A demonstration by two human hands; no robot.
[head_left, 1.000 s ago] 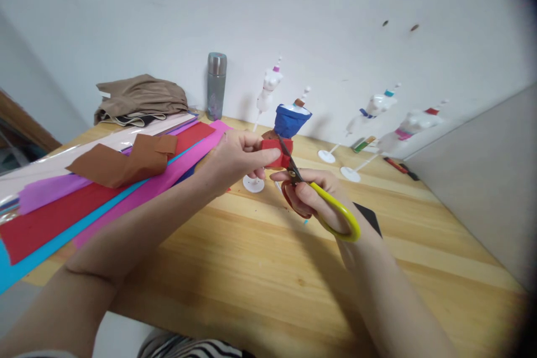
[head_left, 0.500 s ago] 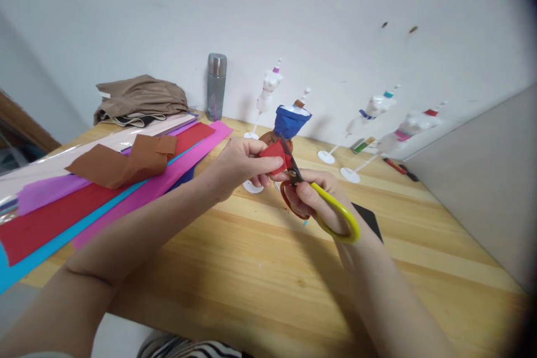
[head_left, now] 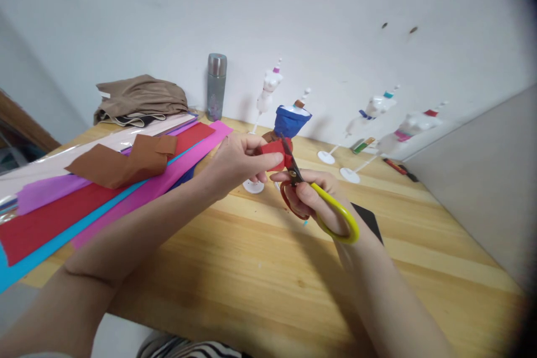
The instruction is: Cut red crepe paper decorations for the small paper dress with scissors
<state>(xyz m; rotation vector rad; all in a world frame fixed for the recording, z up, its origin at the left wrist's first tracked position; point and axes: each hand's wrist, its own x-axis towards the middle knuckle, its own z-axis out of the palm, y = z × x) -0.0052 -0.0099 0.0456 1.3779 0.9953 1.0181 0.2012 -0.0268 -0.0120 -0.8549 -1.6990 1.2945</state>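
Between the thumb and fingers of my left hand (head_left: pixel 241 162) is a small piece of red fabric (head_left: pixel 272 155). My right hand (head_left: pixel 321 196) grips a pair of scissors (head_left: pixel 335 212) with a yellow and an orange-red handle. Their dark blades cross the right part of the red fabric. Just behind the blades stands a small dress form (head_left: pixel 292 118) wrapped in blue fabric, with brown material below, partly hidden by my hands. Its white round base shows beneath my left fingers.
Layered coloured fabric strips (head_left: pixel 104 193) lie at left, brown pieces (head_left: pixel 126 162) on top. Behind are a folded brown cloth (head_left: pixel 142 98) and a steel flask (head_left: pixel 216 86). More white dress forms (head_left: pixel 268 92) stand along the wall. A black flat object (head_left: pixel 367 222) lies by my right wrist.
My left hand has shifted slightly, and the red fabric has turned so that more of it shows beyond the scissor blades. My right hand is nearly still.
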